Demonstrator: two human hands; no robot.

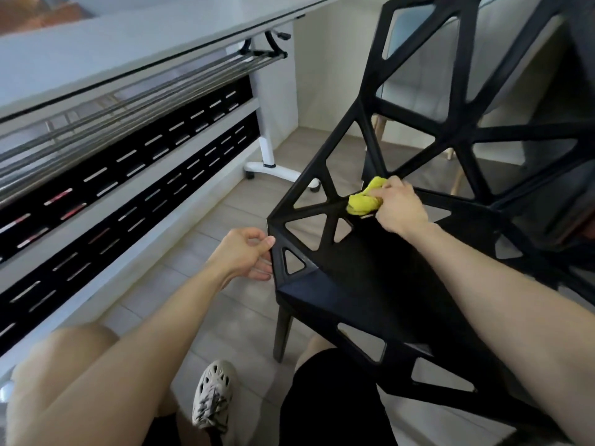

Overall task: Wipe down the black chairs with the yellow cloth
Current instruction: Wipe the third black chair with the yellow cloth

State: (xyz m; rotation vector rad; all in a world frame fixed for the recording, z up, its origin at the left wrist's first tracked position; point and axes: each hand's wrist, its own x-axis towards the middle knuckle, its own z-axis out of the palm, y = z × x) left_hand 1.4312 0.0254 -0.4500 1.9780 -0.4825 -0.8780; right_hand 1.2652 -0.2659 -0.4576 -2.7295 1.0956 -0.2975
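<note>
The right hand's (401,209) fingers curl round the bunched yellow cloth (362,201), pressing it at the black chair's (370,284) seat back edge. The left hand (244,252) pinches the seat's left corner.

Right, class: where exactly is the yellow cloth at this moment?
In the head view, the yellow cloth lies right of centre, bunched in the right hand and pressed on the black chair where seat meets backrest.

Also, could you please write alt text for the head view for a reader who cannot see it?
The right hand holds a yellow cloth against a black chair where seat meets backrest; the left hand grips the seat's side edge. A white table stands on the left.
</note>
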